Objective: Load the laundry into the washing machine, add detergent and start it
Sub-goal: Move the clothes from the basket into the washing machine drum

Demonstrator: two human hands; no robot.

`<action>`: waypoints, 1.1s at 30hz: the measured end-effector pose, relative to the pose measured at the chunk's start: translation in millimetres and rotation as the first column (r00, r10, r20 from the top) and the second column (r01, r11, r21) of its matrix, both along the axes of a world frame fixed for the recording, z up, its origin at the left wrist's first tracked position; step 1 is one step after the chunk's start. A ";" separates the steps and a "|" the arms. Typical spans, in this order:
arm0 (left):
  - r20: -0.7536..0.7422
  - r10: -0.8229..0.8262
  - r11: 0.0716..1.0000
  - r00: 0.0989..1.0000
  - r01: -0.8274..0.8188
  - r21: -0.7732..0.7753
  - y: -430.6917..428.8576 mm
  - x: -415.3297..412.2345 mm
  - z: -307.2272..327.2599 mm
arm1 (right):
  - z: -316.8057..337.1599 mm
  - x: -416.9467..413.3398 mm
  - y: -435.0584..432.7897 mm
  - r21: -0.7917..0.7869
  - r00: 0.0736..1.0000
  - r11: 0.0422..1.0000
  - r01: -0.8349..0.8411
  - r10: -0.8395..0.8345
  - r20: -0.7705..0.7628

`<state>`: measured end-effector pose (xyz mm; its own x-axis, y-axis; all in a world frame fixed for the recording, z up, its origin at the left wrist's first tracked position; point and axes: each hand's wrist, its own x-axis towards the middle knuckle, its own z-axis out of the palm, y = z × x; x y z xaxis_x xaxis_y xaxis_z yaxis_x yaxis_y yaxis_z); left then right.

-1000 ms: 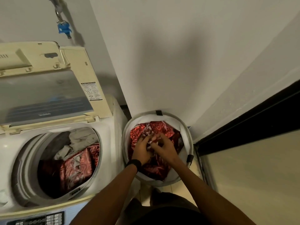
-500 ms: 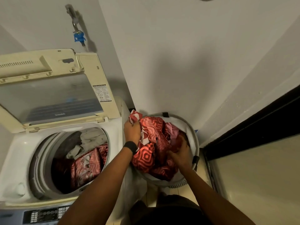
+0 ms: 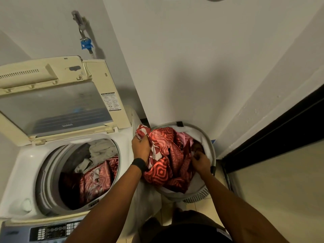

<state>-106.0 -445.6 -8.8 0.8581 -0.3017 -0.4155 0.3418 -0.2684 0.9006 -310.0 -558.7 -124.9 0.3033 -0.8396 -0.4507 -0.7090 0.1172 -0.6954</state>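
Machine: the white top-loading washing machine [image 3: 26, 160] stands with its cream lid [image 3: 52, 106] swung up, so the drum is ready to take more.
Loaded so far: a red patterned cloth [image 3: 98, 179] and some pale crumpled garments [image 3: 101, 151] lie in the drum, so part of the load is in.
In the basket: the round white laundry basket with a grey rim [image 3: 208, 137] sits on the floor just beside the machine. A big red-and-pink swirl-patterned fabric [image 3: 168, 151] is heaped in it and spilling over the near edge.
Left grip: the left hand [image 3: 141, 148], with a black wristband [image 3: 139, 163], is clenched round a bunched corner of that fabric. It holds the corner up above the basket's machine-side rim.
Right grip: the right hand [image 3: 200, 163] is down at the basket's far side with fingers curled into the cloth, and looks to be grasping a fold there.
Stage, by my reading: mid-load. This piece is gathered but not over the drum yet.
Left to do: get this fabric in, then the detergent. No detergent is in sight.
Start: the grey button panel [image 3: 52, 231] on the front edge has no hand on it.
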 end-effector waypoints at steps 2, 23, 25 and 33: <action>0.054 -0.044 0.999 0.998 0.043 0.019 -1.4 1.1 3.1 | 2.7 -3.7 6.3 0.020 0.992 0.998 0.060 -0.062 0.106; 0.036 -0.242 0.965 0.970 0.236 0.115 -2.4 11.3 4.0 | 22.2 21.8 -19.4 -0.423 0.922 0.820 -0.385 0.318 -0.222; 0.115 -0.436 0.864 0.892 0.380 0.330 -5.7 9.7 5.3 | 39.6 30.6 -26.6 -0.464 0.938 0.820 -0.336 0.333 -0.093; 0.451 -0.775 0.627 0.442 0.624 0.466 -36.3 -30.6 33.3 | 129.3 71.1 -39.8 -0.757 0.913 0.615 -0.220 0.402 0.062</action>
